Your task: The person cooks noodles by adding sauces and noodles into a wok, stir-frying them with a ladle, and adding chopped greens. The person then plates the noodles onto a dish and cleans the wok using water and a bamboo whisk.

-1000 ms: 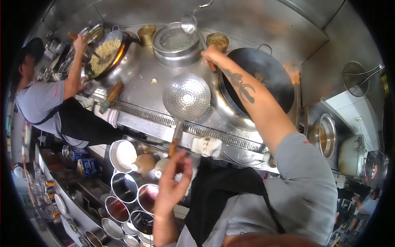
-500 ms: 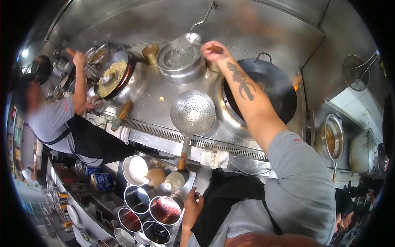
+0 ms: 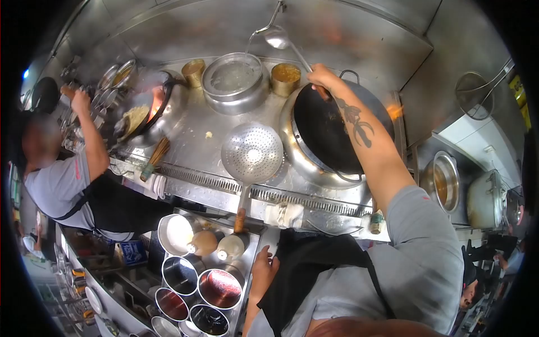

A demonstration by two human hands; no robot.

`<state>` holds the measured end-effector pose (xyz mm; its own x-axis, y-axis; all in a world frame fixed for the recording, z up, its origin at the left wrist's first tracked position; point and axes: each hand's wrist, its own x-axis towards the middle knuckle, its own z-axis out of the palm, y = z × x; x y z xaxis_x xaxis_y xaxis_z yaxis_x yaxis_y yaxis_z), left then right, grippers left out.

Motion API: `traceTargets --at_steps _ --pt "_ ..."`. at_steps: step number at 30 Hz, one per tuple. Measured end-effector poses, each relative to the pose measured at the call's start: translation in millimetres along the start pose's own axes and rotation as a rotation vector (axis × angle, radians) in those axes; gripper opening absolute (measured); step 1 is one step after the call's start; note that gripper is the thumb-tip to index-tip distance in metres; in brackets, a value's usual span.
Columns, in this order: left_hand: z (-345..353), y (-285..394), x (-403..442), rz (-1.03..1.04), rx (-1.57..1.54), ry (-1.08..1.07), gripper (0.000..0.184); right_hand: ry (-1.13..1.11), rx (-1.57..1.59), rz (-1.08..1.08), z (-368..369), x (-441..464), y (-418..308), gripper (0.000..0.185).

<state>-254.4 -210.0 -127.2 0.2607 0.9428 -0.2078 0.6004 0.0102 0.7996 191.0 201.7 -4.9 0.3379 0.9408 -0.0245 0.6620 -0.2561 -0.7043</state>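
Observation:
My right hand (image 3: 324,80) is closed around the wooden-ended handle of a metal ladle (image 3: 276,37), and my forearm reaches over the black wok (image 3: 328,132). The ladle's bowl is up by the curved water tap (image 3: 269,23) at the back wall. A thin stream falls from there toward the round metal pot of water (image 3: 233,77). Low in front of my apron, my left hand (image 3: 264,271) has loosely bent fingers with nothing visible in them. It is near the sauce containers (image 3: 220,288). A perforated strainer (image 3: 252,153) lies across the stove front, its bowl to the left of the wok.
Flames (image 3: 395,111) show behind the wok's right side. A tin of orange-brown contents (image 3: 286,78) stands beside the pot. At the left, a co-worker (image 3: 70,180) handles a wok of food (image 3: 135,121). A wire skimmer (image 3: 474,95) hangs at right.
My right hand has moved right and slightly down. The ladle has gone from over the pot, where water splashed, up beside the tap. The co-worker's wok has tilted. My left hand stays low.

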Motion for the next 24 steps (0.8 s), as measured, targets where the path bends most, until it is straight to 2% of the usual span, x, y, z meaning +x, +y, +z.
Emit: traceTargets --at_steps 2,5,8,11,12,15,16,20,22,24 --pt "4 -10 -2 -0.043 -0.035 -0.045 0.041 -0.06 0.037 -0.039 20 11 -6 0.015" --pt "3 -27 -13 -0.102 -0.073 -0.043 0.042 -0.131 -0.001 0.047 76 16 -31 0.017" --pt "-3 -30 -27 -0.128 -0.043 -0.018 0.042 -0.162 0.079 0.068 113 -16 -63 0.018" --pt "-3 -39 -37 -0.159 0.001 -0.022 0.043 -0.318 0.239 0.236 166 7 -62 0.017" --pt "-3 -38 -40 -0.177 0.005 -0.02 0.043 -0.479 0.339 0.295 182 34 -51 0.013" --pt "-4 -32 -44 -0.18 0.008 0.0 0.043 -1.0 1.896 0.684 151 17 -52 0.003" --pt "-4 -30 -46 -0.151 0.003 0.01 0.043 -0.849 2.089 0.487 142 -3 -60 0.01" --pt "3 -45 -46 -0.147 0.097 -0.097 0.043 -0.959 2.191 0.459 137 22 -51 0.013" --pt "-5 -10 -39 -0.22 0.053 -0.108 0.044 -0.904 2.158 0.46 114 9 -54 0.012" --pt "-3 1 -34 -0.285 0.056 -0.138 0.046 -0.908 2.17 0.295 88 3 -51 0.012"
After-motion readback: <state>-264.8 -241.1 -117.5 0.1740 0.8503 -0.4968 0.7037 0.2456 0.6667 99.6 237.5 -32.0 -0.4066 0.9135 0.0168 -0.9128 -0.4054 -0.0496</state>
